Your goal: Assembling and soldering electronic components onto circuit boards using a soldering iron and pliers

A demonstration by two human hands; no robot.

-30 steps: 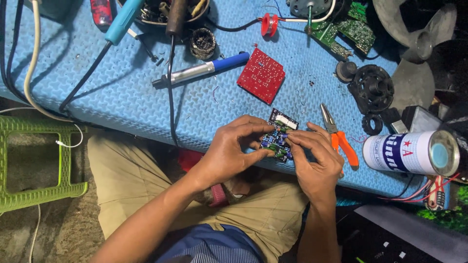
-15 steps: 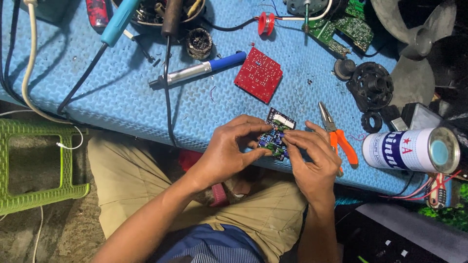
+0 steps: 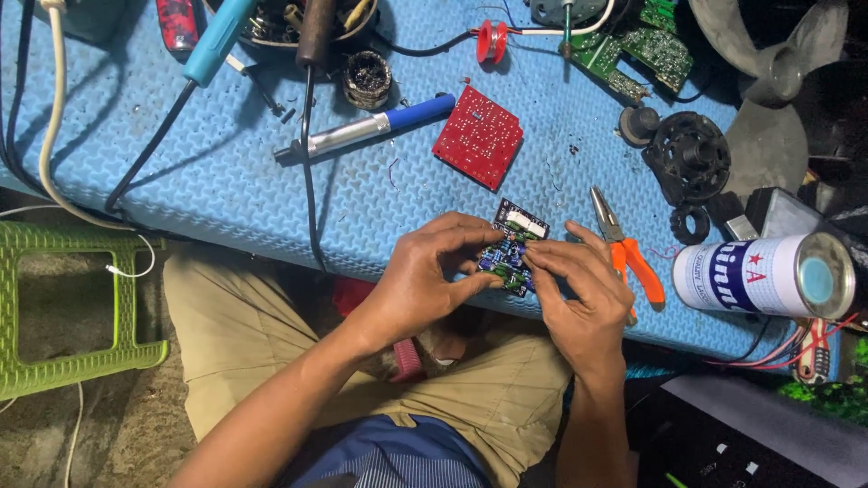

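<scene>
A small dark circuit board (image 3: 509, 246) with green and blue parts is held between both hands at the near edge of the blue mat (image 3: 217, 172). My left hand (image 3: 425, 276) grips its left side with thumb and fingers. My right hand (image 3: 583, 294) pinches its right side, fingertips on the components. The hands hide much of the board.
Orange-handled pliers (image 3: 628, 253) lie right of my right hand, beside a white and blue can (image 3: 768, 276) on its side. A red perforated board (image 3: 477, 136), a blue-handled soldering iron (image 3: 371, 128), green circuit boards (image 3: 637, 45), black motor parts (image 3: 687, 163) and cables lie farther back. A green plastic stool (image 3: 68, 307) stands at left.
Both hands stay on the small circuit board with only slight finger shifts. The view has drifted a little.
</scene>
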